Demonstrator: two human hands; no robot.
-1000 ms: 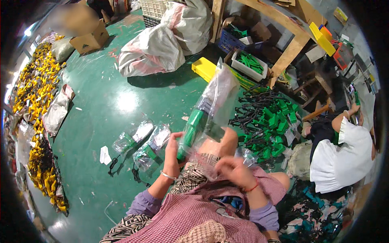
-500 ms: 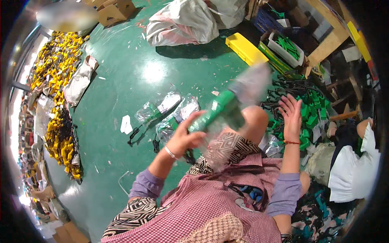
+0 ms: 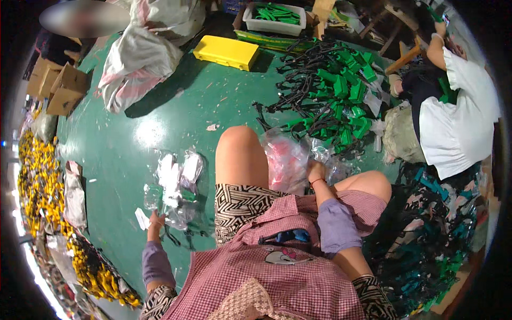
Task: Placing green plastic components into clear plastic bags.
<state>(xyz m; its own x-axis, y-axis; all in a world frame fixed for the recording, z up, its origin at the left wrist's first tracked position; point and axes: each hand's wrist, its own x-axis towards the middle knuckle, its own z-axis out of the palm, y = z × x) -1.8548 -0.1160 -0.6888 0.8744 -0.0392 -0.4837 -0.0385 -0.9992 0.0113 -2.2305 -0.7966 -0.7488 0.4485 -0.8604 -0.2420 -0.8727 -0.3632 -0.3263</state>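
My left hand (image 3: pixel 156 219) is low over the floor at the left, beside folded white paper (image 3: pixel 142 218) and touching the edge of a group of bagged green tools (image 3: pixel 153 197) with black cords. Its fingers are too small and partly covered to show a grip. My right hand (image 3: pixel 316 172) is between my knees, its curled fingers on a clear plastic bag (image 3: pixel 333 168) from a loose heap. Beside it lies a clear bag with red print (image 3: pixel 286 160). Beyond is a pile of unbagged green tools (image 3: pixel 341 85) with black cords.
A yellow case (image 3: pixel 226 52) and a white bin of green parts (image 3: pixel 274 20) stand at the back. White sacks (image 3: pixel 140 64) and cardboard boxes (image 3: pixel 66 89) are far left. Yellow tools (image 3: pixel 45 181) heap along the left. Another person in white (image 3: pixel 453 122) sits at right.
The bagged green tool has left my left hand, which has moved down and left to the bagged ones on the floor. My right hand has dropped from the air to the plastic bags. The view has turned right.
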